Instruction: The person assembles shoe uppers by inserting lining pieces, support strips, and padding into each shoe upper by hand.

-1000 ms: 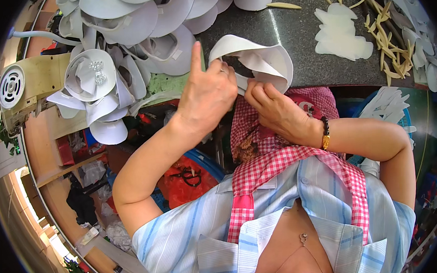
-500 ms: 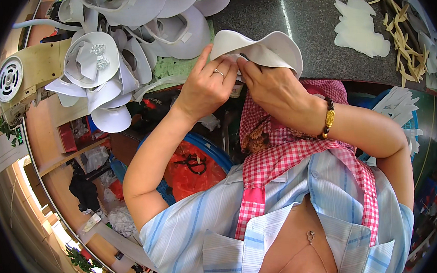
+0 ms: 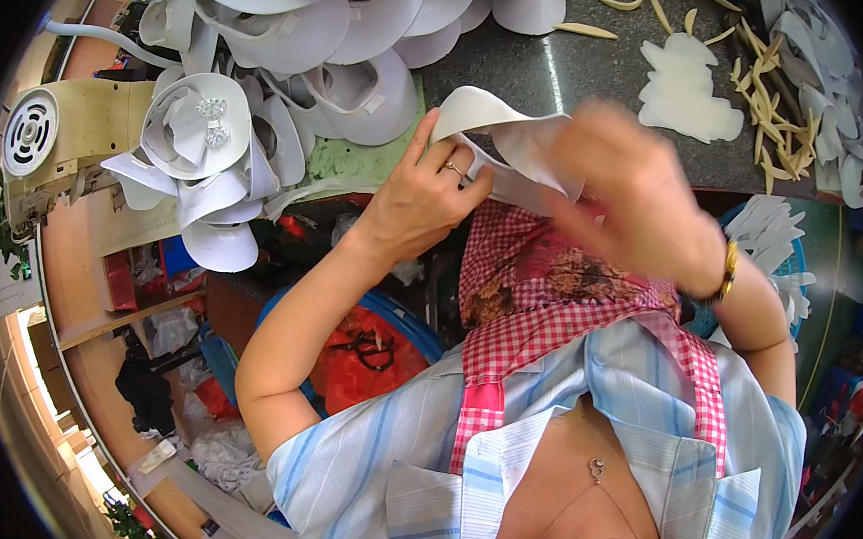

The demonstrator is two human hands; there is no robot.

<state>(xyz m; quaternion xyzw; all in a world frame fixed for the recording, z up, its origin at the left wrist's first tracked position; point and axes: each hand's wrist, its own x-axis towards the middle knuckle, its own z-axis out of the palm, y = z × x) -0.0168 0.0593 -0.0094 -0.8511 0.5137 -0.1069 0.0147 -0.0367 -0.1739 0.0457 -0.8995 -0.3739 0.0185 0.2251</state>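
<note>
My left hand [image 3: 425,193], with a ring on one finger, grips the left end of a curved white visor [image 3: 481,106] just in front of the dark worktop's near edge. The thumb presses one side of the visor and the fingers lie behind it. The visor arches upward and its loop is open toward me. My right hand [image 3: 634,193] is at the visor's right end, smeared by motion. Its fingers cannot be made out, and it covers part of the visor.
White visors [image 3: 381,85] lie heaped at the far left, one with a sparkling bow [image 3: 212,122]. A beige machine [image 3: 77,128] stands left of them. White pads [image 3: 687,91] and thin cream strips [image 3: 765,101] lie on the dark worktop [image 3: 538,65]. Below is a blue-rimmed basket [image 3: 410,320] with red plastic.
My right hand has swung right and slightly down from the visor's middle. The visor has opened out into a wider loop, while my left hand still holds its left end.
</note>
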